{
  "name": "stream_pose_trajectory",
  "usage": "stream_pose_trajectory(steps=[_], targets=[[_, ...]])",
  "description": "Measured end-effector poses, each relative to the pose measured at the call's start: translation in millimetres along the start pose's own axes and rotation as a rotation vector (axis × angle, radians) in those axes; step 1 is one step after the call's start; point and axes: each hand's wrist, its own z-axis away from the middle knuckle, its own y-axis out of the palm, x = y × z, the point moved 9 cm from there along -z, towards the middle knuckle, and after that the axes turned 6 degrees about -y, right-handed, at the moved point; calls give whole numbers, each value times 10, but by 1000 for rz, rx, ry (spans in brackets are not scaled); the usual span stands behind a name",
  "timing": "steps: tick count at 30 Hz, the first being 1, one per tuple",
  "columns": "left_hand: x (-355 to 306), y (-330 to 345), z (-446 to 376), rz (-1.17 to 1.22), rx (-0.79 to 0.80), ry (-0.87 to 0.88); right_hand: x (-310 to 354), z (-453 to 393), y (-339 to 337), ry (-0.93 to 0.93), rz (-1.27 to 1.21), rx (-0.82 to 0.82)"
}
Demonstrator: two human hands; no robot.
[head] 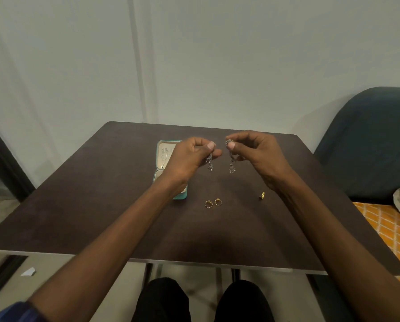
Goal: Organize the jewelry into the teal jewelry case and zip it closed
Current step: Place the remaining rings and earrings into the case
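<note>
Over the dark table (101, 205), my left hand (187, 159) and right hand (257, 154) each pinch a dangling earring (209, 162), (232, 165) beside the open teal case (158, 156); three gold rings (208, 204), (218, 201), (262, 195) lie below.

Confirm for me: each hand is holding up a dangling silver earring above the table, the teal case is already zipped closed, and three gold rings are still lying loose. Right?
Not quite. The head view shows the teal case lying open, its cream lining exposed with a chain inside. The rest holds: the left hand and right hand each pinch a dangling silver earring above the table, and three gold rings lie loose.
</note>
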Motion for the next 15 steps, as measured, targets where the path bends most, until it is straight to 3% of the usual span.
stream_pose_trajectory(steps=[8, 15], targets=[[-233, -175, -8, -330, -50, 130, 43, -92, 97, -18, 93, 8], [-313, -304, -50, -290, -30, 121, 91, -219, 304, -55, 163, 82]])
